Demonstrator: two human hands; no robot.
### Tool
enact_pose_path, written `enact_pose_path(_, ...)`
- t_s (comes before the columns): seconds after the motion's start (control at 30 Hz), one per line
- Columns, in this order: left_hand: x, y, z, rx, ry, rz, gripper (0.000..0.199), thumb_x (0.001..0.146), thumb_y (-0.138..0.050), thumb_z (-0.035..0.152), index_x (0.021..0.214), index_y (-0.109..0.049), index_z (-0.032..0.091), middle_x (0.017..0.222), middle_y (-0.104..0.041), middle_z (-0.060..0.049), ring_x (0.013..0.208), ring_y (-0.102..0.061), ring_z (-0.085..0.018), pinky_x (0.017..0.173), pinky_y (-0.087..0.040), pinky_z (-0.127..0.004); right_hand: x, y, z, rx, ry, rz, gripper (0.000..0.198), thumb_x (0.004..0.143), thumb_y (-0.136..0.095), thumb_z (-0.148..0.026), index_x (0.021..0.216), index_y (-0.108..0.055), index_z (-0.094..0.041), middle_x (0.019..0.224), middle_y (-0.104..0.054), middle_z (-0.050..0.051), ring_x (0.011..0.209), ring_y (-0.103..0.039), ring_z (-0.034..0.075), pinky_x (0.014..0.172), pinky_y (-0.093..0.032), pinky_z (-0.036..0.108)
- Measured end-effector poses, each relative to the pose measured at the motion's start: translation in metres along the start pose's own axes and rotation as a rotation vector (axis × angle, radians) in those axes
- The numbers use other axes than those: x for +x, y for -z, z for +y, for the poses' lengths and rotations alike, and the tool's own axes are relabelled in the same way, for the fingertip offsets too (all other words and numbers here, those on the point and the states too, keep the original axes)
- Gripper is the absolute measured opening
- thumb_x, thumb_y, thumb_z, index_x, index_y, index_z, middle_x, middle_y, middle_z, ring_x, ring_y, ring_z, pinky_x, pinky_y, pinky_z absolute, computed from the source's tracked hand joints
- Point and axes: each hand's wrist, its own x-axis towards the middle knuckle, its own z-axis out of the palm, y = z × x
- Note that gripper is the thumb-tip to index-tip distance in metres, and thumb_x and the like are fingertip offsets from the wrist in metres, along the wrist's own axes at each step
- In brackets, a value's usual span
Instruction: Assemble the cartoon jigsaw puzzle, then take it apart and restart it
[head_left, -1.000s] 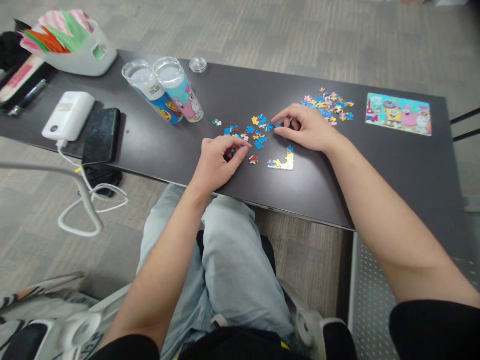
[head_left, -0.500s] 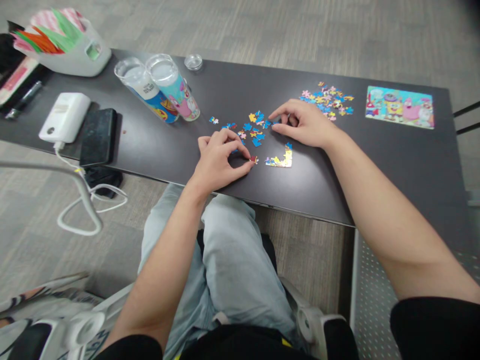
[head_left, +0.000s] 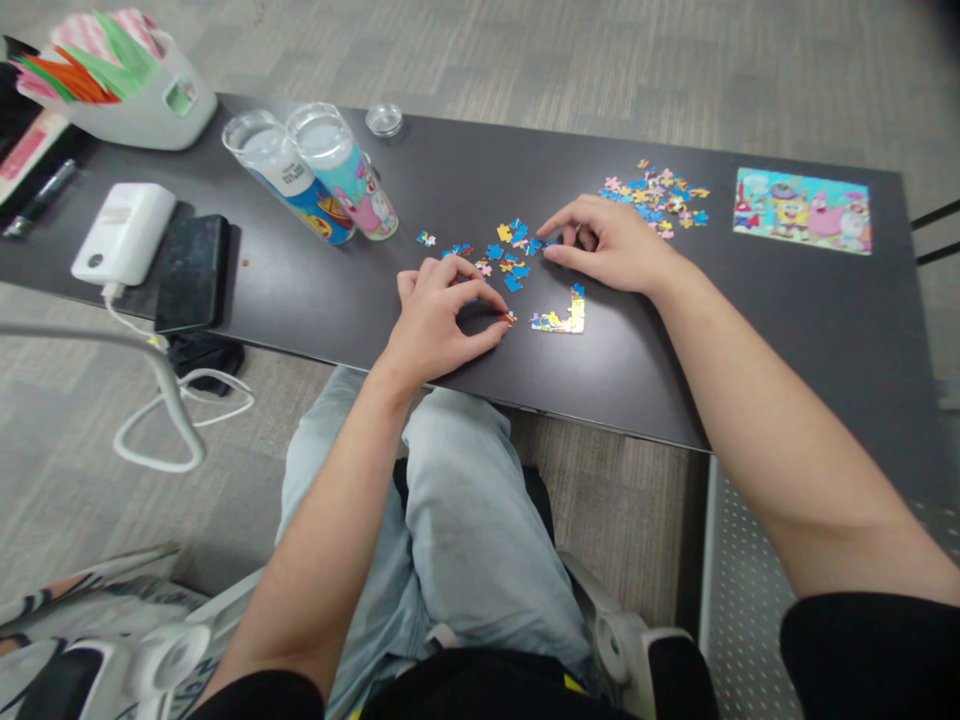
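Between the thumb and forefinger of my left hand (head_left: 446,315) is a small puzzle piece (head_left: 511,318), partly covered by the fingertips. Just right of it lies a joined L-shaped strip of puzzle (head_left: 576,316), mostly yellow with a blue tip. My right hand (head_left: 600,245) pinches a blue puzzle piece (head_left: 551,244) at the edge of a group of loose puzzle pieces (head_left: 514,267). These pieces, blue, yellow and pink, spread between both hands, and some are hidden behind my left fingers.
Beyond my right hand lies a larger pile of puzzle pieces (head_left: 664,195), with a cartoon picture card (head_left: 802,212) at its right. Two clear-topped cylinders (head_left: 360,190) and a round clear lid (head_left: 385,120) stand left. Farther left are a phone (head_left: 193,272), a white charger (head_left: 124,232) and a white bin (head_left: 161,110).
The piece in my left hand has turned slightly and shows less of its red face. My right hand stays in place. The view has shifted a little.
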Motion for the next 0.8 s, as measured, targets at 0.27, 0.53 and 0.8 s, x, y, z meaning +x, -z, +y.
enact_pose_path(0.27, -0.001, -0.001, -0.002, -0.012, 0.022, 0.058, 0.008, 0.108, -0.093, 0.037, 0.115, -0.094, 0.034, 0.143, -0.084, -0.007, 0.142, -0.071, -0.041, 0.131, -0.04, -0.068, 0.0, 0.002, 0.001, -0.01, 0.034, -0.022, 0.034, 0.106, -0.094, -0.06, 0.128, -0.096, -0.033, 0.101, -0.077, 0.006, 0.081, -0.057, 0.027, 0.09, -0.059, 0.051)
enact_pose_path(0.53, 0.005, -0.005, -0.017, -0.007, 0.156, 0.252, 0.026, 0.123, -0.071, 0.032, 0.146, -0.084, 0.034, 0.145, -0.082, -0.011, 0.118, -0.078, -0.033, 0.123, -0.053, -0.065, 0.001, -0.003, 0.009, 0.025, -0.011, 0.0, 0.041, 0.105, -0.095, -0.067, 0.132, -0.092, -0.037, 0.101, -0.074, 0.004, 0.077, -0.054, 0.026, 0.078, -0.055, 0.048)
enact_pose_path(0.8, 0.017, -0.008, -0.016, -0.003, 0.173, 0.282, 0.02, 0.12, -0.082, 0.038, 0.136, -0.091, 0.03, 0.141, -0.083, -0.013, 0.132, -0.08, -0.039, 0.124, -0.053, -0.07, 0.002, -0.003, 0.007, 0.078, 0.018, 0.001, 0.041, 0.103, -0.096, -0.068, 0.128, -0.09, -0.036, 0.094, -0.069, 0.001, 0.073, -0.052, 0.025, 0.077, -0.051, 0.048)
